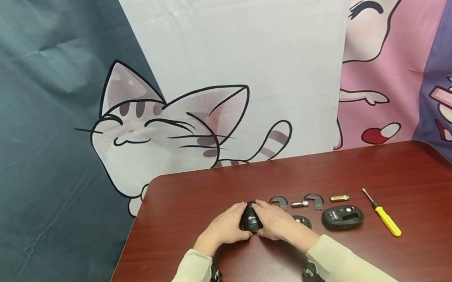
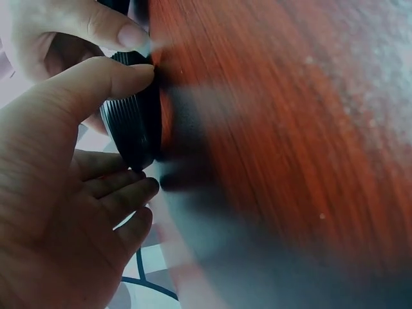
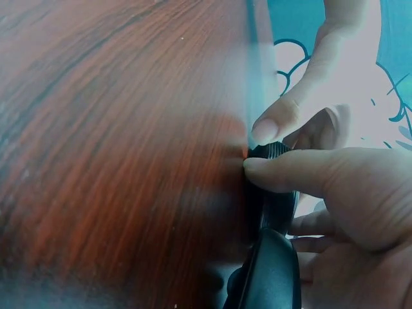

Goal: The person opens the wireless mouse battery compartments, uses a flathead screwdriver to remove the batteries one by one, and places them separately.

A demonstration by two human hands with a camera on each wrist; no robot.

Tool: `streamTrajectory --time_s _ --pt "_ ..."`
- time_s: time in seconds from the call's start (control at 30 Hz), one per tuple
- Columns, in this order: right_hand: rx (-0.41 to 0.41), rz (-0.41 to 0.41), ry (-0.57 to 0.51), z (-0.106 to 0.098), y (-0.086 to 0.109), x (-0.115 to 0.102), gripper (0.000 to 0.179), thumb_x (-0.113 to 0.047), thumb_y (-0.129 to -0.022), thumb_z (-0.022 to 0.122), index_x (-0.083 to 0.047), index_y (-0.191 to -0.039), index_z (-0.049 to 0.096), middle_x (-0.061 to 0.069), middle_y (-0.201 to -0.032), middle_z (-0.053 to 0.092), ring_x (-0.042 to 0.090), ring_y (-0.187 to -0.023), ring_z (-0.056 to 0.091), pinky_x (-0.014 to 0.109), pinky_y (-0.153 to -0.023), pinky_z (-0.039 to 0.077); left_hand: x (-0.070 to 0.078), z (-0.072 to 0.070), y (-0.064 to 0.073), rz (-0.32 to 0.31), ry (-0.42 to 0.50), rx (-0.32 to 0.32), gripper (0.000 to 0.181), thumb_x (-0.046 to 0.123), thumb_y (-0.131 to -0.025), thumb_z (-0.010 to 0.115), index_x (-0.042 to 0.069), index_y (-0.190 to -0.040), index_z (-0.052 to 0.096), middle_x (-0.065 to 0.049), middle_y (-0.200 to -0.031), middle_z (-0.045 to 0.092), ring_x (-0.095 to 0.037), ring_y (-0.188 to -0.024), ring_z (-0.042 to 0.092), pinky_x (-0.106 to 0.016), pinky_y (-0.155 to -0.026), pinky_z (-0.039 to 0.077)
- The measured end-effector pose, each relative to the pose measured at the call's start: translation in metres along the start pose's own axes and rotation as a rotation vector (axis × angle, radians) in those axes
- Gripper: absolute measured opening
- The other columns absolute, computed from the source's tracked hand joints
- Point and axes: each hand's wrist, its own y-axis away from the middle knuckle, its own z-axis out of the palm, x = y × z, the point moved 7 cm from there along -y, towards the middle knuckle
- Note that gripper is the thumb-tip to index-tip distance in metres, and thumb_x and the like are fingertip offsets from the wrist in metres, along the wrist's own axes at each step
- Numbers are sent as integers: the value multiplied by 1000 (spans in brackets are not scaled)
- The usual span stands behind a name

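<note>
Backdrop [image 1: 296,48]: printed cloth with a cartoon cat, hanging beyond the reddish-brown tabletop [image 1: 190,192].
Mouse [image 1: 251,218]: black, ribbed along its edge, between both hands on the tabletop's middle; whether it rests there or is slightly raised, the views do not settle.
Left hand [image 1: 226,226]: thumb on the near edge, other fingers bent round the far side, pinching the mouse.
Right hand [image 1: 275,219]: a mirrored grip, the fingers pinching the mouse's other side; the two thumbs lie close together.
Second mouse [image 1: 302,221]: just beside the right hand, partly hidden by it.
Third mouse [image 1: 342,217]: underside up, its hollow showing.
Small parts: a hooked cover [image 1: 279,202], a pink-ended battery [image 1: 299,204], another cover [image 1: 315,201] and a gold battery [image 1: 339,198], in a row beyond.
Screwdriver [image 1: 382,214]: yellow-handled, at the far right.
Smooth shell: uneven pressure from the thumbs could make the mouse twist or pop loose.
Close neighbour: a rightward swing of the right hand could knock the second mouse or nearest cover.
Round batteries: a bump could set either rolling.
Lookalike covers: their similar shape could cause a mix-up.
</note>
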Motion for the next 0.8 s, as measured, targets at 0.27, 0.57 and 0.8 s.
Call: streamTrajectory --time_s 0.27,0.57,0.8 --pt "0 -13 -22 -4 1 2 77 -18 -77 81 3 -144 49 22 -150 47 40 -128 56 52 -104 53 5 0 0 1 28 12 84 28 -84 74 -1 -154 36 -18 -158 39 -29 -145 41 -43 -118 43" --pt "53 -30 -83 -13 0 2 64 -17 -82 78 -1 -139 54 18 -139 58 34 -121 60 48 -96 56 6 -2 -1 -15 59 76 71 19 -92 65 -5 -152 36 -21 -156 41 -30 -142 44 -44 -117 43" --pt "175 -45 -99 -27 2 6 50 -13 -86 74 -11 -135 61 10 -132 65 30 -117 64 48 -93 58 12 -12 1 10 99 143 53 23 -102 58 -2 -147 44 -18 -144 53 -28 -133 54 -45 -111 49"
